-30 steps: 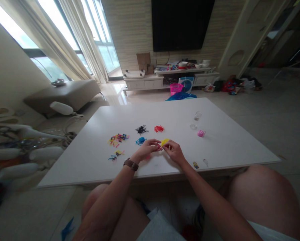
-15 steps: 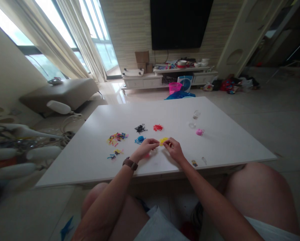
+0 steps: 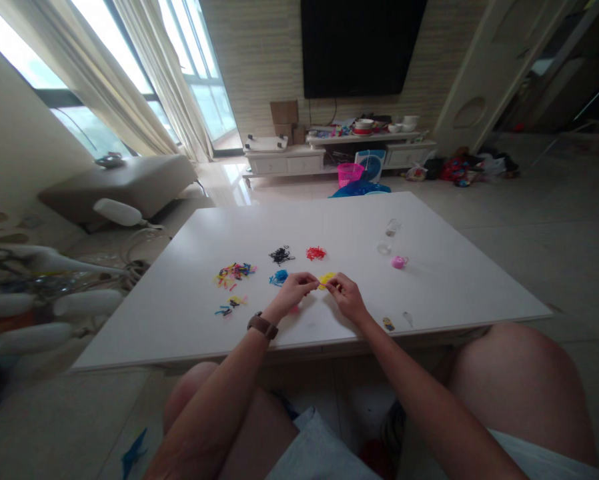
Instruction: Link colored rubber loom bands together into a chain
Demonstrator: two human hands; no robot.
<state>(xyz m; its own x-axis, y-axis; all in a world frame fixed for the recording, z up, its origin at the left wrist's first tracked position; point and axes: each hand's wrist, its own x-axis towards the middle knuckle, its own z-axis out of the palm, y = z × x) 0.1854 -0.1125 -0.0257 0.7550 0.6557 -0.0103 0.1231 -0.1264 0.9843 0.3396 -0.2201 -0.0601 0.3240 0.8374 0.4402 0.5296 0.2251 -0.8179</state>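
Both hands meet over the white table [image 3: 369,293], fingertips pinched a short way apart. A thin pinkish band [image 3: 322,285] seems to stretch between them. My left hand [image 3: 298,292], with a brown watch on the wrist, is closed on one end. My right hand [image 3: 345,295] pinches the other end. Just behind the fingers lies a yellow pile of small bands [image 3: 327,277], partly hidden. Beside my left hand is a blue pile [image 3: 279,277]. A pink pile [image 3: 294,309] shows partly beneath that hand.
Farther back are a black pile [image 3: 281,255] and a red pile [image 3: 316,253]. Mixed-colour bands [image 3: 234,272] lie at left. On the right sit a pink trinket [image 3: 398,263], a clear container [image 3: 392,228], a small yellow figure [image 3: 388,324] and a clear piece [image 3: 407,319].
The thin pinkish band now shows between my fingertips, where it could not be made out before. Both hands have barely shifted.
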